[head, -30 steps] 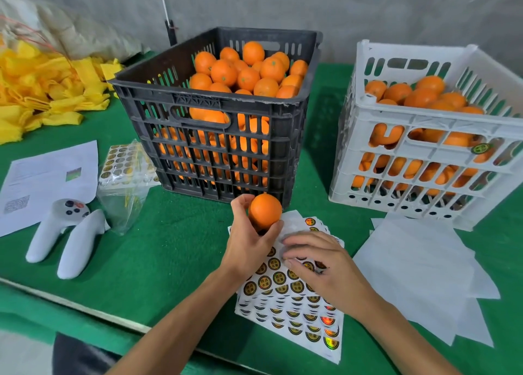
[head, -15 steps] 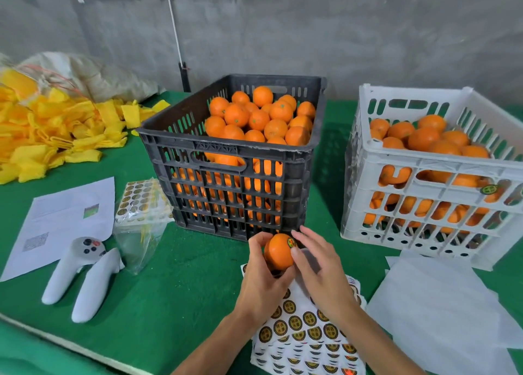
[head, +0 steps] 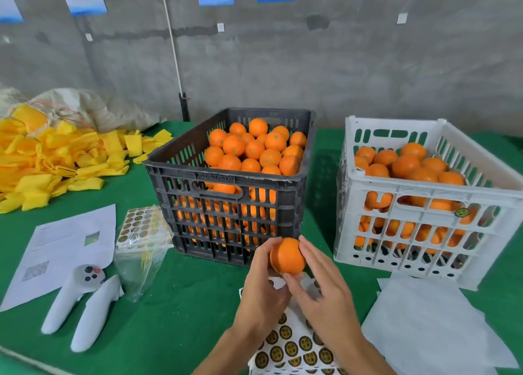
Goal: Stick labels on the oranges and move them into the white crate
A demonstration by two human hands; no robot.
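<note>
Left hand (head: 261, 287) grips the orange (head: 287, 257) from the left, fingers curled round it, thumb on top. Right hand (head: 319, 287) cups the same orange from the right, fingers lying along its side and thumb under it; looks like a second hold or a pressing-on, can't tell which. Orange is held up off the table, just in front of the black crate (head: 235, 188), above the label sheets (head: 294, 346). No label visible on the side facing camera; whether one is on the hidden side can't be told. Step in hand is probably smoothing the label or passing the orange over to the right hand. To do it well: press the label flat with a thumb, get a firm one-hand grip, then carry it right and lower it onto the pile, not drop it. White crate (head: 424, 202) sits to the right, near, already well filled, one labelled fruit showing through its front slots. Path there is open; only the crate's near wall has to be cleared. Around: white papers (head: 433, 326) lower right, bagged label sheets (head: 141, 227) and a printed sheet (head: 65, 244) left, two white controllers (head: 82, 304), yellow pile (head: 48, 159) far left.
</note>
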